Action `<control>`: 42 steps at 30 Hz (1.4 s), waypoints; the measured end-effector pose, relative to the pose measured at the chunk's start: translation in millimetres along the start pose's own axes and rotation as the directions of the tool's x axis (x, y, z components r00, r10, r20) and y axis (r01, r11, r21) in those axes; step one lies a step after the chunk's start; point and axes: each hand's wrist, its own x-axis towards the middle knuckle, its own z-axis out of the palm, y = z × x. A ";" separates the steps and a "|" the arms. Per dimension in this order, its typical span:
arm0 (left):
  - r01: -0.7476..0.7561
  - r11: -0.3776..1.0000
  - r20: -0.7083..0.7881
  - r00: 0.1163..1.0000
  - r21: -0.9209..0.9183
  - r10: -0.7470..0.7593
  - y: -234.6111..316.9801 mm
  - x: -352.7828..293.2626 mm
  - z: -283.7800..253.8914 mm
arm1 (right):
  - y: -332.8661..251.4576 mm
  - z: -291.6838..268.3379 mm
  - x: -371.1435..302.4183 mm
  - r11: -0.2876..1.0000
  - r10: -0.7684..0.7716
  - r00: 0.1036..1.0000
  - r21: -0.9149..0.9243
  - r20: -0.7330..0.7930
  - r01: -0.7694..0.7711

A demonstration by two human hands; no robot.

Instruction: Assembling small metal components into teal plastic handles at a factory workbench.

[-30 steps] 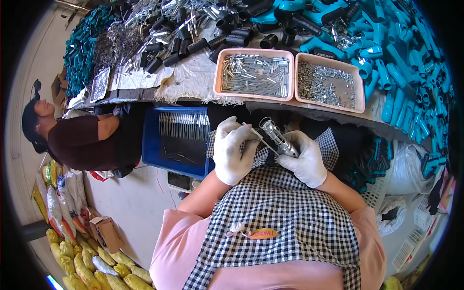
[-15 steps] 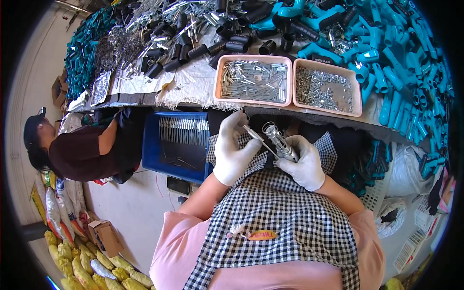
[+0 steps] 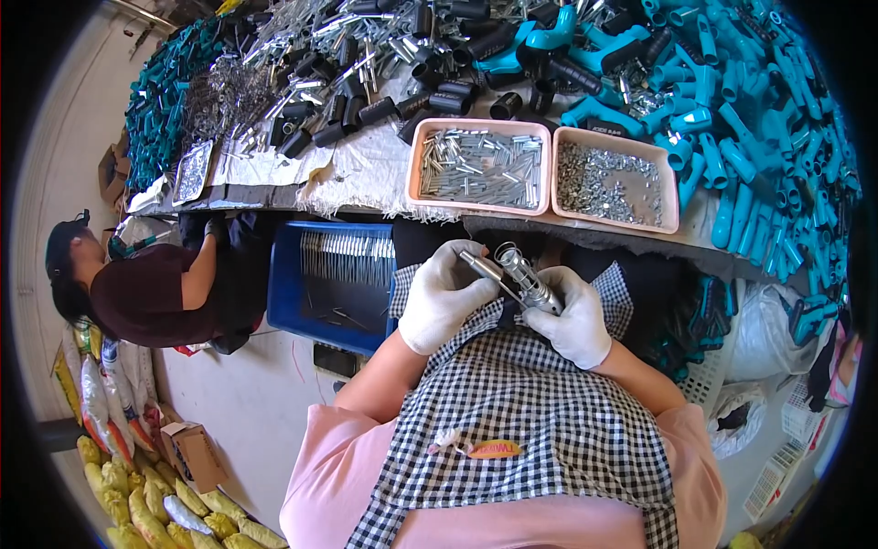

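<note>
Both hands wear white gloves and are held in front of the checked apron, below the table edge. My left hand (image 3: 443, 300) pinches a slim silver metal rod (image 3: 483, 266) with a thicker cylindrical end, which slants down toward the right hand. In my right hand (image 3: 574, 320) is a shiny metal cylinder with a coil spring (image 3: 523, 269) around it, its ringed end tilted up and left. The rod's lower end lies close against the cylinder; whether they are joined I cannot tell.
On the table, one pink tray (image 3: 412, 174) bears metal pins and another (image 3: 615, 221) small metal pieces. Black sleeves (image 3: 377, 111) and teal handles (image 3: 722, 156) lie heaped behind. A blue bin (image 3: 285, 306) with thin rods stands left. Farther left sits a co-worker (image 3: 151, 288).
The left hand has moved slightly down, and the thicker end of its rod now shows beside the spring. The right hand stays nearly in place. The co-worker's arm has shifted, and a teal-handled item shows there.
</note>
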 end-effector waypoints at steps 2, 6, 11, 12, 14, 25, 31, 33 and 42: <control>0.080 0.991 0.070 0.995 -0.109 -0.072 -0.4 1.7 -2.2 | -0.2 -0.7 -0.7 1.000 -0.026 1.000 -0.002 -0.008 0.026; 0.088 0.990 0.086 0.993 -0.109 -0.079 4.2 2.8 0.6 | 0.3 -2.0 -0.8 1.000 0.005 1.000 0.002 -0.008 -0.005; -0.039 0.967 -0.015 0.999 0.253 0.045 7.9 3.2 11.2 | 4.1 -0.7 -0.3 0.999 0.023 0.999 0.042 -0.042 -0.021; 0.022 0.998 -0.008 1.000 0.062 -0.022 9.1 3.6 13.1 | 3.0 -1.2 -0.4 0.999 0.030 0.999 0.034 -0.041 -0.029; 0.075 0.996 0.004 0.997 -0.046 -0.075 3.5 7.7 10.4 | 3.6 -1.5 -0.6 1.000 0.025 0.999 0.020 -0.048 -0.024; -0.049 0.952 -0.077 0.994 0.301 0.075 -8.8 12.1 15.2 | 2.8 -2.6 -0.7 0.995 0.086 0.994 0.050 -0.065 -0.083; -0.080 0.997 -0.237 0.968 -0.003 0.077 0.2 24.0 -10.1 | 3.0 -17.6 -2.0 0.994 -0.002 0.999 -0.106 -0.049 -0.004; -0.148 0.989 -0.328 0.934 -0.001 0.139 3.9 27.8 -20.3 | 10.6 -21.2 -5.6 0.981 -0.124 0.988 -0.164 -0.095 0.108; -0.106 0.979 -0.303 0.952 -0.175 0.048 -1.2 32.1 -1.9 | 23.0 -32.2 -11.5 0.882 -0.357 0.921 -0.383 -0.159 0.275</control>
